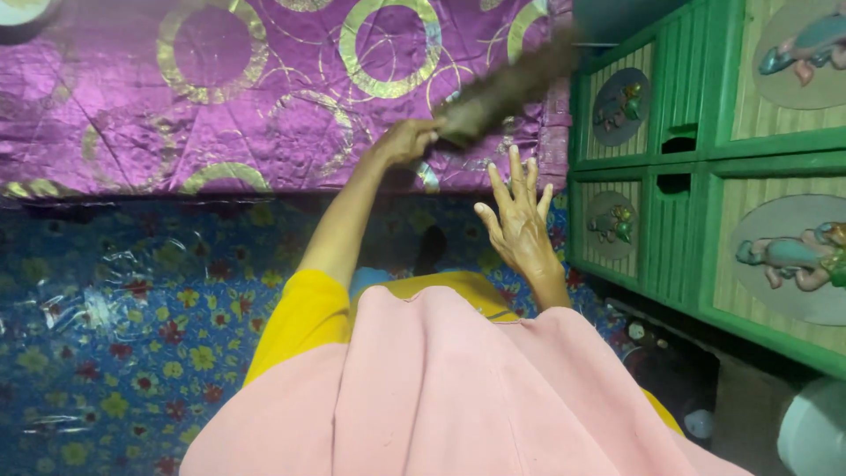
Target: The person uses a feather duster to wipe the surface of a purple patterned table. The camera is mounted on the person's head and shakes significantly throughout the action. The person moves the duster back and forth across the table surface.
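Fingers of the left hand [407, 141] curled tight around the handle end of one brown brush-like duster [507, 88]; the grip is a closed fist, thumb side up. The duster runs up and to the right from the fist, blurred, its bristly or fibrous head lying over the purple cover [176, 97]; finer texture cannot be told through the blur. The left arm is stretched forward and nearly straight, bare from wrist to a yellow short sleeve [300, 326]. Right hand [520, 220]: five fingers spread and extended, tips pointing up toward the bed edge, palm turned partly left, holding nothing and touching nothing; it hovers just below and to the right of the fist, wrist bent back. One pink cloth [458, 388], soft and matte, drapes over the person's front at the bottom of the view. The purple cover is shiny, creased fabric printed with gold rings, several visible. Below it, one floor sheet [115, 344], glossy plastic, dark blue with small yellow and red flowers. To the right, one green cabinet [696, 167] with ribbed slats, four drawer fronts in view, each bearing an oval plaque with a raised figure. One pale round object [815, 432] at the lower right corner, kind unclear.
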